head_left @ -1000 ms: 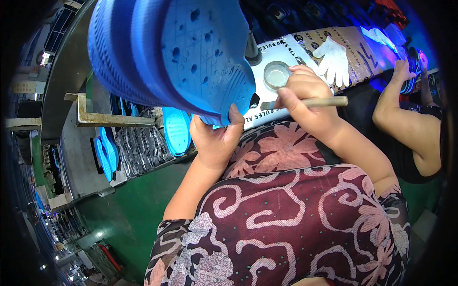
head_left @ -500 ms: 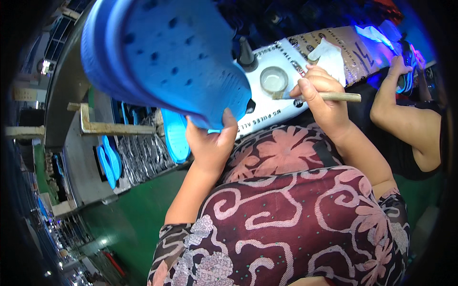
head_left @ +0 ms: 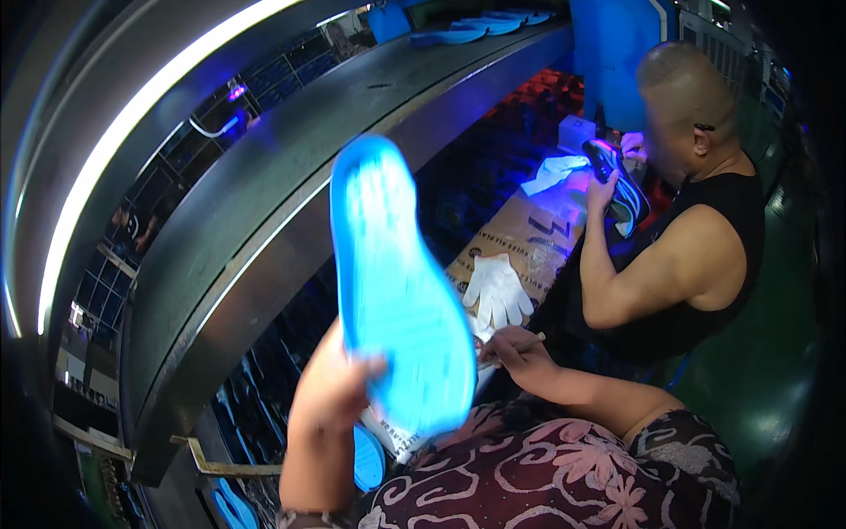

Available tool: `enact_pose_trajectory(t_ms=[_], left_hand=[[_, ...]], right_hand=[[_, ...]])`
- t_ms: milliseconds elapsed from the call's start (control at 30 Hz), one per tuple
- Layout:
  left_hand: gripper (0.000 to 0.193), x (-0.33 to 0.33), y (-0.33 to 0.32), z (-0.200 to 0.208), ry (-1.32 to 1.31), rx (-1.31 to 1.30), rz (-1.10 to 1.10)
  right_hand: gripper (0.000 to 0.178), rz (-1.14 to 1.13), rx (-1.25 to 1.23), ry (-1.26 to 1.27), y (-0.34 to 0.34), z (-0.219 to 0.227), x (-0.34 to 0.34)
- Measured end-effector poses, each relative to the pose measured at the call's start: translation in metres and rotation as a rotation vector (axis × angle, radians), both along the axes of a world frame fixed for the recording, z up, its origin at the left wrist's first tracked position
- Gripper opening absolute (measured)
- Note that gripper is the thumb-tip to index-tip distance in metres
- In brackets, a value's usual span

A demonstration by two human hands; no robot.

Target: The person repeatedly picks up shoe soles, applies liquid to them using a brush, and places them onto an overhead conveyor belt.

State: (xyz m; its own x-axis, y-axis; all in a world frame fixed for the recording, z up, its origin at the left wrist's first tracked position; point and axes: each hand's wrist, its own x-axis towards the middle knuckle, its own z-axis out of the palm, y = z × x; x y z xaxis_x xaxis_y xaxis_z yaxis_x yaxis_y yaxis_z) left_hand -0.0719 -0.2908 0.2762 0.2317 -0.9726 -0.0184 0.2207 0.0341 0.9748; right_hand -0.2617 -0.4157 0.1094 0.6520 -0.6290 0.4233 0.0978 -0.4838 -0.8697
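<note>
Bright blue, foot-shaped sole (head_left: pixel 405 291): raised just left of the picture's centre, wide end low, clear of any surface. Clock positions are taken from its middle.

Left hand (head_left: pixel 335 383), 7 o'clock: grasping the sole by its lower left edge, thumb across the near face. Right hand (head_left: pixel 524 361), 4 o'clock: closed around a slim brush with a pale wooden handle (head_left: pixel 534 342). Whether the bristles touch the sole cannot be told.

Change: half a second ago the perforated face loomed close to the camera, cut off by the frame; the sole now stands upright with its whole outline in view. Judgement: the near face is fully presented, though glare and motion blur prevent any check of its surface.

Surroundings:
- 3 o'clock: white knitted glove (head_left: pixel 498 291); farther out, a co-worker in a black sleeveless top (head_left: pixel 696 256), holding a dark, blue-striped shoe (head_left: pixel 629 203).
- 6 o'clock: second blue sole (head_left: pixel 368 460).
- 10 o'clock: dark metal deck (head_left: pixel 256 234).
</note>
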Motion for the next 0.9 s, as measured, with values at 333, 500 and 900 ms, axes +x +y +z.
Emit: enact_pose_trajectory(t_ms=[333, 500, 900], left_hand=[[0.045, -0.014, -0.192, 0.082, 0.3, -0.47, 0.149], [0.029, 0.005, -0.096, -0.002, -0.134, -0.41, 0.111], [0.043, -0.035, -0.15, 0.054, -0.122, -0.379, -0.174]], right_hand=[[0.042, -0.189, 0.116, -0.002, -0.032, -0.011, -0.033], [0.038, -0.153, 0.26, -0.183, -0.037, 0.007, -0.035], [0.056, -0.272, -0.566, -0.643, -0.082, 0.167, 0.091]])
